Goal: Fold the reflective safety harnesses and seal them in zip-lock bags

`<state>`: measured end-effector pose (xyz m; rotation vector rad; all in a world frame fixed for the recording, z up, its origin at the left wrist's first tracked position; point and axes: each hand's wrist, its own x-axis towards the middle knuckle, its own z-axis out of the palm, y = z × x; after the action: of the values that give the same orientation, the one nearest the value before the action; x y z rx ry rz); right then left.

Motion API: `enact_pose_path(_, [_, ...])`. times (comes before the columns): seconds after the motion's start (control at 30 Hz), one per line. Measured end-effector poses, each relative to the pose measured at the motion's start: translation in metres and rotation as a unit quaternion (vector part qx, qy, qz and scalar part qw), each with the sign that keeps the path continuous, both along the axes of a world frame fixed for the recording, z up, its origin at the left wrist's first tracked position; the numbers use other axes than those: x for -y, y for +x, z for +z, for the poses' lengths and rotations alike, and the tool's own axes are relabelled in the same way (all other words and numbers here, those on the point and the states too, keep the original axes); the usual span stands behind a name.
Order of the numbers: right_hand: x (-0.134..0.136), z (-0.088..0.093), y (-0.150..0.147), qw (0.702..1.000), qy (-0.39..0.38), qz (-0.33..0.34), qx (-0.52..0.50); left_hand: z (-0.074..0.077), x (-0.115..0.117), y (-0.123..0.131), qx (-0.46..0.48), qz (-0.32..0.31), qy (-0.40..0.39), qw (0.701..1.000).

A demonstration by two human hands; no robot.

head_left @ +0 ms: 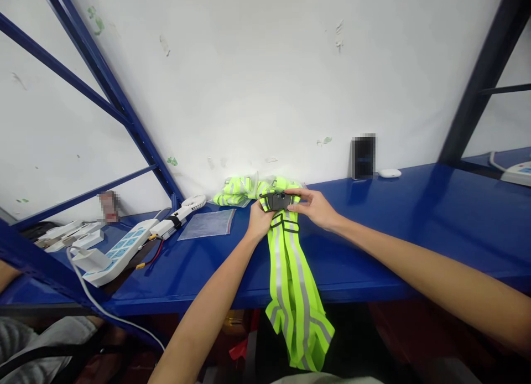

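Observation:
A neon-yellow reflective vest (301,284) made of straps with silver stripes hangs over the table's front edge. Near its top is a wide black plastic buckle (277,201). My left hand (260,221) grips the vest from the left, just below the buckle, with its fingers partly hidden behind the fabric. On the other side, my right hand (313,208) pinches the buckle's right end and the strap there between thumb and fingers. Just behind the hands, more folded neon-yellow vests (234,190) lie against the wall, at least one in a clear bag.
A flat zip bag (207,224) lies left of my hands on the blue table (394,229). Farther left are a small white fan (193,202), a power strip (120,254) and cables. A phone (363,157) leans on the wall beside a white case (390,173). Another person's leg (62,340) shows lower left.

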<state>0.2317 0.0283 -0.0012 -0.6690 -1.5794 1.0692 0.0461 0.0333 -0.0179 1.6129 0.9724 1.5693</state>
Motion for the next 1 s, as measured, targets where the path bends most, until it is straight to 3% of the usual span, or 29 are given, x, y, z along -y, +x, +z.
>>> enact_pose_path(0.17, [-0.001,-0.004,-0.007,0.994,-0.047,0.001,-0.094,0.001,0.006,0.010,0.125,-0.050,-0.159,0.978])
enact_pose_path(0.27, [-0.002,-0.004,-0.010,0.989,-0.075,0.006,-0.125,0.004,0.008,0.013,0.161,-0.058,-0.199,0.965])
enact_pose_path(0.37, [-0.003,-0.001,-0.008,0.990,-0.062,-0.032,-0.122,0.007,0.009,0.012,0.185,-0.077,-0.217,0.955])
enact_pose_path(0.57, [-0.012,0.001,0.006,0.988,0.035,-0.143,-0.050,0.003,0.011,0.015,0.132,-0.150,-0.226,0.953])
enact_pose_path(0.77, [-0.005,0.004,0.008,0.984,0.084,-0.159,-0.015,-0.004,0.013,0.016,0.055,-0.158,-0.249,0.954])
enact_pose_path(1.0, [-0.004,0.004,0.009,0.979,0.120,-0.158,0.050,-0.003,0.013,0.014,0.045,-0.174,-0.223,0.958])
